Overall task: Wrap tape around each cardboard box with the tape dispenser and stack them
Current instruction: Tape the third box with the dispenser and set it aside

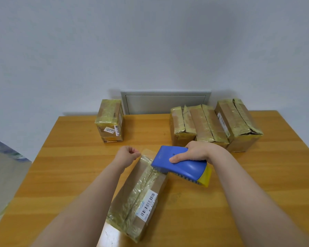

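Note:
A long cardboard box (pixel 141 196) with yellowish tape along its top and a barcode label lies on the wooden table (pixel 221 202) in front of me. My right hand (pixel 194 152) grips a blue and yellow tape dispenser (pixel 182 165), held just above the box's far end. My left hand (pixel 128 155) hovers at the far left corner of the box, its fingers curled as if pinching the clear tape end; the tape there is hard to make out.
A small taped box (pixel 111 120) stands at the back left of the table. Three taped boxes (pixel 214 125) sit side by side at the back right. A grey panel (pixel 165 102) is on the wall behind.

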